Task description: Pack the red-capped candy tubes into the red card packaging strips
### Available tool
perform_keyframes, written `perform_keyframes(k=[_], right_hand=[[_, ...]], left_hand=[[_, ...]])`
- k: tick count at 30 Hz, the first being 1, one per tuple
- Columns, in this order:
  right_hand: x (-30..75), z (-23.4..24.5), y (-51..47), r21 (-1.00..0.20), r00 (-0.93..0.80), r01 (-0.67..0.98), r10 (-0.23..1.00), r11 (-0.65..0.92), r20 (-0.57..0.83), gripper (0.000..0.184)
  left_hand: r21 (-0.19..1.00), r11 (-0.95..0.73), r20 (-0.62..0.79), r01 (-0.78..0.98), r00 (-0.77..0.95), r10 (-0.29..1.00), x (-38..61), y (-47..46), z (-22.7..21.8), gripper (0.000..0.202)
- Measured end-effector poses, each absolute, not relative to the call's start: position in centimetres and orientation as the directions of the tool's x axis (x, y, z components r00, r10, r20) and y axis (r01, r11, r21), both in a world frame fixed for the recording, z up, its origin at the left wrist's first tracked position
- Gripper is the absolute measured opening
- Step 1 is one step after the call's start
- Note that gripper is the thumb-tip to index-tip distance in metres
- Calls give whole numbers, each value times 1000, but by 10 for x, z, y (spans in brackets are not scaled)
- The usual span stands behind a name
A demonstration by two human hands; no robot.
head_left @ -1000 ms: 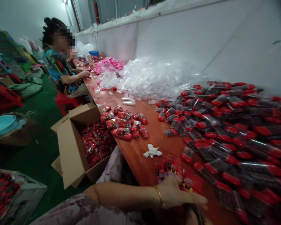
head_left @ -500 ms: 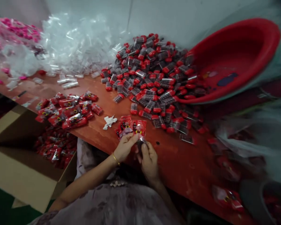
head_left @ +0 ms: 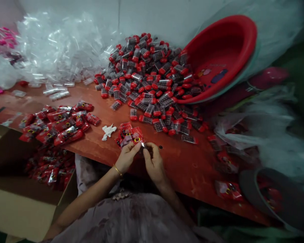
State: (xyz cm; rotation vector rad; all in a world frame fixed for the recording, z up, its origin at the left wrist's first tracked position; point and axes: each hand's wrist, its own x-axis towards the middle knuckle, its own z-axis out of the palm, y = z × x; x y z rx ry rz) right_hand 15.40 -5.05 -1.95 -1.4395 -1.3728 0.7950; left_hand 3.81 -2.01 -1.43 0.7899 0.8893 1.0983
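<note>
My left hand (head_left: 128,154) is closed on the lower edge of a red printed plastic packet (head_left: 137,134), thumb on top. Beside it, my right hand (head_left: 154,162) pinches a small clear container with dark contents (head_left: 142,147) at the packet's near end. How far the container sits inside the packet is hidden by my fingers. More flat red packets (head_left: 122,135) lie on the table just beyond my left hand. A crumpled white scrap (head_left: 108,131) is to their left.
A large heap of red-capped clear containers (head_left: 142,79) spills from a tilted red basin (head_left: 252,37). Filled red packets (head_left: 62,123) lie at left, above a cardboard box (head_left: 22,202) holding more. Clear empty tubes (head_left: 58,40) are piled behind. A grey bin (head_left: 250,184) stands at right.
The view has turned to the right, so everything sits further left in it. My hands stay together at the packet, and less of the dark container shows between them.
</note>
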Motion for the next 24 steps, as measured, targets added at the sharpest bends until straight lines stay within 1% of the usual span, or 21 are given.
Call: perform_keyframes(k=[2,4,6,9,12,14,16,18,22,24], right_hand=[[164,-23,-47,-888,167,435,955,152,246,22],[173,-28,-44,-858,143,471,943,203,301,19],[181,-33,-41,-840,132,490,932,235,337,16],[192,-38,-39,-829,136,496,920,258,368,12],[200,-40,-39,-809,85,510,919,293,386,12],[204,-41,-38,-793,16,514,921,327,390,20],[208,-44,-35,-785,-41,507,920,356,391,22],[211,-47,-31,-782,-71,496,915,377,396,16],[216,-56,-27,-775,-121,478,905,413,408,18],[217,-57,-28,-759,-154,504,907,413,392,17]], left_hand=[[939,193,-131,-283,224,966,39,-17,-20,40],[981,118,-74,-153,271,960,40,-16,-27,37],[999,42,-29,-33,320,947,41,-15,-34,34],[988,-106,52,113,401,915,42,-11,-42,31],[941,-260,134,217,467,874,41,-6,-48,30],[892,-356,183,279,498,847,40,-4,-52,31],[829,-437,216,350,521,826,39,-2,-56,32],[766,-482,221,425,530,819,37,-3,-59,30],[674,-508,211,537,518,829,38,-9,-62,31],[643,-510,211,571,508,835,40,-13,-62,32]])
